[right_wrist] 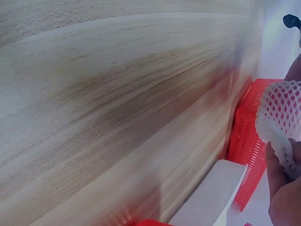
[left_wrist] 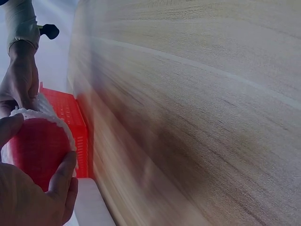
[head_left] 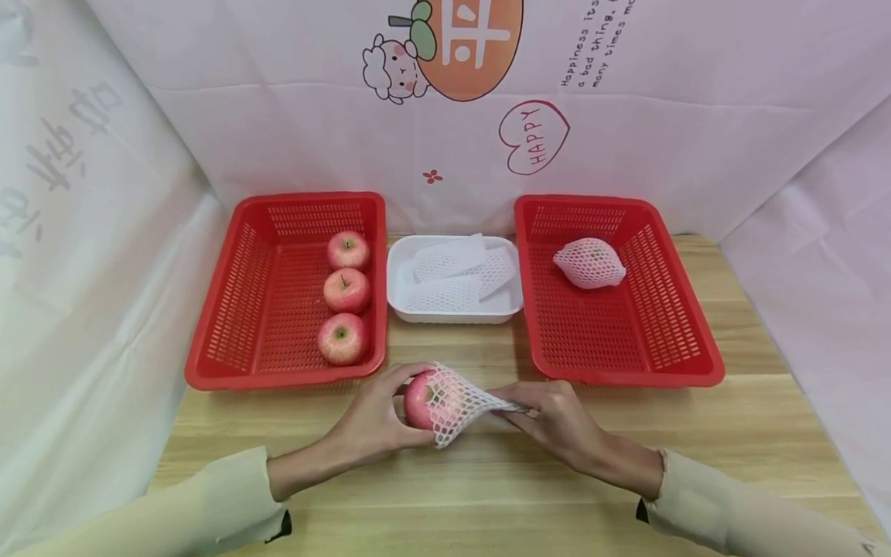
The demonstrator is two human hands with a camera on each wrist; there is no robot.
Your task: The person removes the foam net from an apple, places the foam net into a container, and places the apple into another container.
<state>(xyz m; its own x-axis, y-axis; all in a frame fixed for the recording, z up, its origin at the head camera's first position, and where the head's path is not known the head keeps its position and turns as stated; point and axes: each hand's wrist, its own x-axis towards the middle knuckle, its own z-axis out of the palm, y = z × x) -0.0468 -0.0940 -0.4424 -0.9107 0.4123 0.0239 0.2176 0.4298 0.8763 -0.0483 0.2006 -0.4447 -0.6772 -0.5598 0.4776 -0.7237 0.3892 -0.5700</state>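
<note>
Over the front of the table, a red apple [head_left: 418,402] sits partly inside a white foam net sleeve [head_left: 455,402]. My left hand [head_left: 379,414] grips the apple from its left side, thumb below and fingers above. The sleeve's tapered right end is pinched by my right hand [head_left: 560,422]. In the left wrist view the apple [left_wrist: 40,148] shows bare at the sleeve's open mouth, between thumb and fingers. The right wrist view shows the stretched net [right_wrist: 282,106], its narrow end held in the right hand [right_wrist: 287,197].
A red basket [head_left: 285,379] on the left holds three bare apples [head_left: 343,339]. Between the baskets, a white tray [head_left: 452,317] carries several flat foam net sleeves [head_left: 445,294]. The right red basket [head_left: 626,377] contains one netted apple [head_left: 592,263]. White printed cloth [head_left: 292,131] hangs behind.
</note>
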